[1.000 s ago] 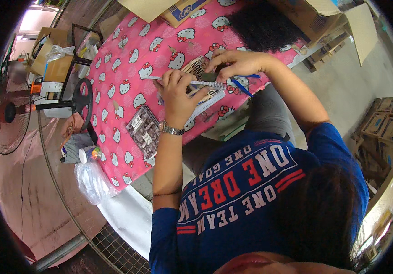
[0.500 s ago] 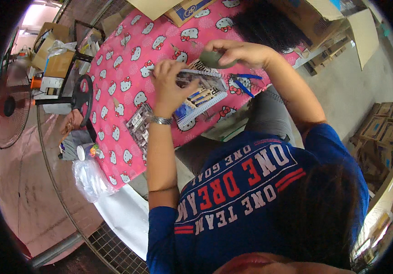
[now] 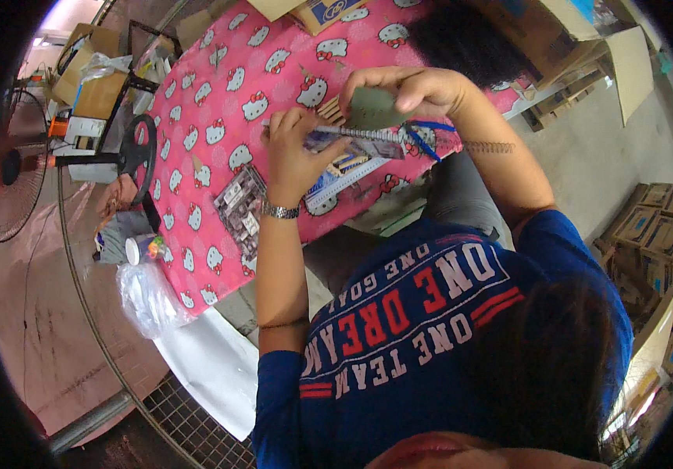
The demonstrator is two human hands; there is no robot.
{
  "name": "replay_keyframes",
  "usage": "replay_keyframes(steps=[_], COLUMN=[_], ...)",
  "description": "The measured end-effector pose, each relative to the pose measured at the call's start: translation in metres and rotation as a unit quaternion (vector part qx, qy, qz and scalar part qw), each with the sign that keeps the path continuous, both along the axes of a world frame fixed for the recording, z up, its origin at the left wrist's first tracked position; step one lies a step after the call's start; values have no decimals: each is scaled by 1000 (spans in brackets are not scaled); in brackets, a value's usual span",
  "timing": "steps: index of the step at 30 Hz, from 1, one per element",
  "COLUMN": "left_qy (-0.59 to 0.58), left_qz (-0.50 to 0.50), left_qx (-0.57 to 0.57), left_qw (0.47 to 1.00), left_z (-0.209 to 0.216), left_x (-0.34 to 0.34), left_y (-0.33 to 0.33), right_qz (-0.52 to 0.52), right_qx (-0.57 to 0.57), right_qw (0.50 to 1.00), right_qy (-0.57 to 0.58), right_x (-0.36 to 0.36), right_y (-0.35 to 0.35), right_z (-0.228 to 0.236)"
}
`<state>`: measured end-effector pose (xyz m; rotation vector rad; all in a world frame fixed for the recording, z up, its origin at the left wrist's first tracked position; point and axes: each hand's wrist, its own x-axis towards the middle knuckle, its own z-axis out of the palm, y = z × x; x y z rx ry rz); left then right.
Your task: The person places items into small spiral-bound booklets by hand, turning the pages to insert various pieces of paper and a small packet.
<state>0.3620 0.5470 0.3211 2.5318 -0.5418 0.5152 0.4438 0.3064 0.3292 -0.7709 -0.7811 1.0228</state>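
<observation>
My left hand (image 3: 296, 152) is closed round the left end of a notebook (image 3: 375, 147), thumb on the near face and fingers over the far side. Along its upper edge runs a spiral wire coil (image 3: 489, 147), whose loose end sticks out to the right in front of my right forearm. My right hand (image 3: 426, 90) grips a grey-green flat pad (image 3: 373, 108) just above the coil; whether the two touch I cannot tell. Blue-handled pliers (image 3: 424, 143) lie behind the coil. Under the held notebook lies another printed booklet (image 3: 346, 182), partly hidden.
A stack of printed covers (image 3: 240, 207) lies left of my left wrist on the pink tablecloth (image 3: 219, 94). Many black coils (image 3: 461, 47) are heaped at the far right beside an open cardboard box (image 3: 579, 55). A black handwheel (image 3: 145, 166) stands at the table's left edge.
The notebook's face has tipped more upright, and the coil's loose end has swung up and out to the right. My right hand has turned, showing more of the pad.
</observation>
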Motion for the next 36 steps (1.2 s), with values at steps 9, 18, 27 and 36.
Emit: replay_keyframes(steps=[9,18,27,36], left_qy=[-8,-5,35,80], left_qz=[7,3,22,42], left_qx=[-4,13,-13,-81], left_qw=[1000,1000,999,993], left_z=[-1,1,6,16], left_x=[-4,2,0,-1], left_y=[7,6,3,11], right_qz=[-11,-29,-7,-27], right_qx=[-120,-128,-142,-173], right_qw=[972,965,962,943], right_qy=[-202,-225,-233,-283], right_x=[11,19,23,43], right_y=[20,25,34,52], right_z=[8,7,-2,-11])
